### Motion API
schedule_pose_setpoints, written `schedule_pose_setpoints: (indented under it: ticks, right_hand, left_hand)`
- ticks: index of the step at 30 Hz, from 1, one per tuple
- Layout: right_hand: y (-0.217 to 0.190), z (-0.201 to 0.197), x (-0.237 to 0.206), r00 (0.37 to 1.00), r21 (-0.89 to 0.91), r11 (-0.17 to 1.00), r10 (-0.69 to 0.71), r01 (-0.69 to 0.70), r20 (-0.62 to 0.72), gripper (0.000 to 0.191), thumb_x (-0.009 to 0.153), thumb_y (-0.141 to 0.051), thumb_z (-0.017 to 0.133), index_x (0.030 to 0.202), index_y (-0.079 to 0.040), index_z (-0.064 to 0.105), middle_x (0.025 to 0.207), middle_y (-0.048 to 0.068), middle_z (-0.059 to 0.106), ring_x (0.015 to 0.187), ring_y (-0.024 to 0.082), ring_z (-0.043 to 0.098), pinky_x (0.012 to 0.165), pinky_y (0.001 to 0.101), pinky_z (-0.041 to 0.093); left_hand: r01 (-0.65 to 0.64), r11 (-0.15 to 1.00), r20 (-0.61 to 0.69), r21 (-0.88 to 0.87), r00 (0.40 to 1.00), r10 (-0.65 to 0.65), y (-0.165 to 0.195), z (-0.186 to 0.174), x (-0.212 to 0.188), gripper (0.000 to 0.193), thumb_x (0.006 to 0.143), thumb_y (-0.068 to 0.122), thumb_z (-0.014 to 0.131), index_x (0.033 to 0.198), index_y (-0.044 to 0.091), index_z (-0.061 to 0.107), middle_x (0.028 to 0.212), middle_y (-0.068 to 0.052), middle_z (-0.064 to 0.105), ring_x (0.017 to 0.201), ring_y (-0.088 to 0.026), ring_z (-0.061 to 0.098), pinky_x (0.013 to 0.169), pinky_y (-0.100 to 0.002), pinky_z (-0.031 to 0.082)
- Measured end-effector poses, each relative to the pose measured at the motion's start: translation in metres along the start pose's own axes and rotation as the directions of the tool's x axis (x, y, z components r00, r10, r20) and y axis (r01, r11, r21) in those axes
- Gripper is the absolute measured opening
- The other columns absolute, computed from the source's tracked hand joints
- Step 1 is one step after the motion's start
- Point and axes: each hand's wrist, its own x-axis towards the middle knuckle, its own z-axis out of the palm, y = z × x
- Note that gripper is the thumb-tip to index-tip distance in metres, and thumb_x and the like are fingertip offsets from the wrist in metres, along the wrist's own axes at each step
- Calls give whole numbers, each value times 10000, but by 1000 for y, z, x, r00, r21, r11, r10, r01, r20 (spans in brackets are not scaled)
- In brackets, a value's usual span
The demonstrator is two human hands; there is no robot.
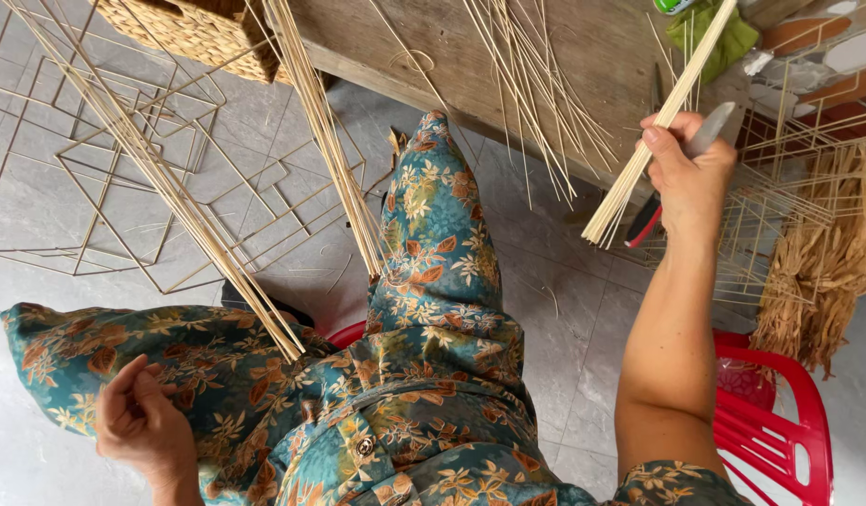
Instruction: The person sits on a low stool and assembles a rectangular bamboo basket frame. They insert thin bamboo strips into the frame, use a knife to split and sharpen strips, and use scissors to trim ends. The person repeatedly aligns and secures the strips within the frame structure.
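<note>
One bundle of pale thin sticks (pixel 650 141) sits in our right hand (pixel 688 178), raised over the edge of the wooden bench (pixel 583 56). Fingers are wrapped round the bundle partway along, lower ends flush and free, upper ends running out of the top of the picture. The same hand also pinches a knife (pixel 676 173) (grey blade up by the fingertips, red-and-black handle poking out below the palm), probably so both stay ready in one grip.

Left hand (pixel 142 422) rests on the left knee, fingers loosely curled, holding nothing that we can see.

Two more stick bundles (pixel 330 141) lean against our lap in the floral trousers (pixel 433 281), likely parked within reach. Loose sticks fan across the bench. Thin wire frames (pixel 124 187) lie flat on the tiled floor, a woven basket (pixel 199 33) above them.

Right side: dried straw (pixel 826 272), red plastic chair (pixel 779 412). Green cloth at the top edge is cut off; what lies under it is unclear.
</note>
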Motion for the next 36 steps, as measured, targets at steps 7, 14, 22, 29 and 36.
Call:
schedule_pose_setpoints:
  ticks: [7,14,22,29,36]
  right_hand:
    - [-65,100,-63,857,153,986,-20,-69,514,84,1001,-12,665,1046,-37,731,800,69,740,470,24,495,406,211,366]
    - [-93,189,-101,488,340,910,-191,-236,851,206,1020,-46,684,1224,-29,661,950,44,695,551,19,504,458,201,412]
    - [17,168,71,849,-229,971,174,-64,500,247,1045,-147,539,1193,-89,728,887,26,716,477,22,435,404,199,343]
    - [156,150,122,936,-721,640,5,267,351,213,1050,-133,571,1094,-147,779,1145,144,679,937,306,683,765,425,551]
    - [150,94,172,979,-796,601,106,76,173,187,1053,-200,590,1128,-154,755,1085,189,719,1032,355,700,908,451,541]
  left_hand:
    - [42,948,359,-317,930,79,158,43,6,329,1072,49,609,1386,-46,598,1245,-176,693,1127,-165,682,1021,-279,558]
    - [406,852,849,-330,522,81,250,129,3,250,1069,147,618,1198,-65,645,922,-146,683,801,-203,631,703,-346,559]
    - [390,761,539,-518,840,-63,198,117,10,321,1098,191,483,1330,12,615,677,22,512,548,-36,431,489,-211,347]
    - [308,711,402,-632,915,-39,168,101,7,421,1147,323,461,1369,-24,552,731,36,473,598,-36,383,540,-198,324]
    - [232,791,240,-566,964,-111,160,81,13,627,1115,534,356,1312,-21,571,667,29,461,515,-23,330,472,-194,241]
